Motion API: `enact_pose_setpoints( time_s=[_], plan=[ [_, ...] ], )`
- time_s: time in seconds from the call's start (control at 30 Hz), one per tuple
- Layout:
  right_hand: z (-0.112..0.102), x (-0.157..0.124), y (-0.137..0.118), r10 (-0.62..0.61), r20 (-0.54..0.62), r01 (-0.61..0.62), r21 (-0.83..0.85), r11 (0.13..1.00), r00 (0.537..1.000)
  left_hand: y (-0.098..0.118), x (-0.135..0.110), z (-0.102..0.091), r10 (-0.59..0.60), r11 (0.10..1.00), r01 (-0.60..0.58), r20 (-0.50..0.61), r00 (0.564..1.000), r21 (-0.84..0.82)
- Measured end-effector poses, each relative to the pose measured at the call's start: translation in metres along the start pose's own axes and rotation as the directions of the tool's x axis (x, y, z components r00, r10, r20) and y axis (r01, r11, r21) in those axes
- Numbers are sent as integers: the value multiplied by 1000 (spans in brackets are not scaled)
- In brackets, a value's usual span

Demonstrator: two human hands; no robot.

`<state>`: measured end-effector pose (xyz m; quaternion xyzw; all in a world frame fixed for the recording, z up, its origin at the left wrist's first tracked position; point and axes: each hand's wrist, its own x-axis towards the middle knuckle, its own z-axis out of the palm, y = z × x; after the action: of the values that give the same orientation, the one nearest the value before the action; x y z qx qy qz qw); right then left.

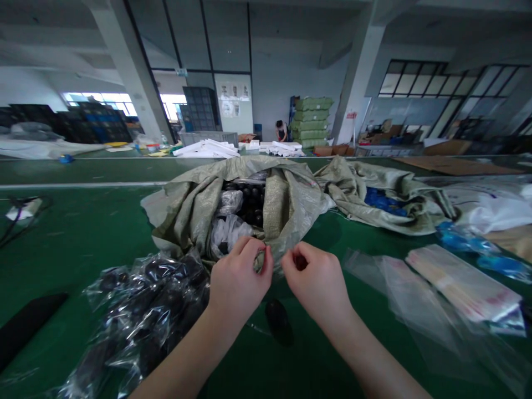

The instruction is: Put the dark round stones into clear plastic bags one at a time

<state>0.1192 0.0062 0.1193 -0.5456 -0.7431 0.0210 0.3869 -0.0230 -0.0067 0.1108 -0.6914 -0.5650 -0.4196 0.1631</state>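
The olive-green woven sack lies slumped on the green counter, its mouth pulled open right in front of the person. Inside it are dark round objects and clear plastic bags. The left hand has a clenched grip on the sack's near edge, pinching a small fold of the weave between thumb and fingers. The right hand sits just beside it, fingers curled in toward the thumb in a closed grip; whether it holds a bit of the sack's edge cannot be told. A dark oval object lies on the counter below and between the hands. To the left, a heap of clear bags packed with black items spreads up to the sack. To the right lie flat clear plastic sleeves and paper strips with red print. Beyond these, a second woven sack lies crumpled around something blue. Further off, long white packages sit near the counter's far side, and a person bends beside a stack of green bales among concrete pillars.
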Motion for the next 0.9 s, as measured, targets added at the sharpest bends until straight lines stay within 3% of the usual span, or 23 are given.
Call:
enact_pose_setpoints(
  time_s=[0.1,0.23,0.47,0.7,0.9],
  plan=[
    [-2,-1,0,-20,51,23,-71,997,998,-1,-1,1,-4,1000,3,59,998,3],
    [-5,-1,-1,43,107,-23,-184,983,993,-2,-2,-1,13,997,-13,-5,1000,80],
    [-10,-2,-5,-43,54,44,-27,999,998,5,-4,-6,124,992,-124,-1,992,13],
    [-9,-3,-4,-22,8,22,-65,998,1000,4,-1,-9,64,995,-60,-54,996,81],
    [-10,-2,-4,-25,-23,23,-88,996,999,8,-2,-11,69,996,-72,60,996,49]
  ],
)
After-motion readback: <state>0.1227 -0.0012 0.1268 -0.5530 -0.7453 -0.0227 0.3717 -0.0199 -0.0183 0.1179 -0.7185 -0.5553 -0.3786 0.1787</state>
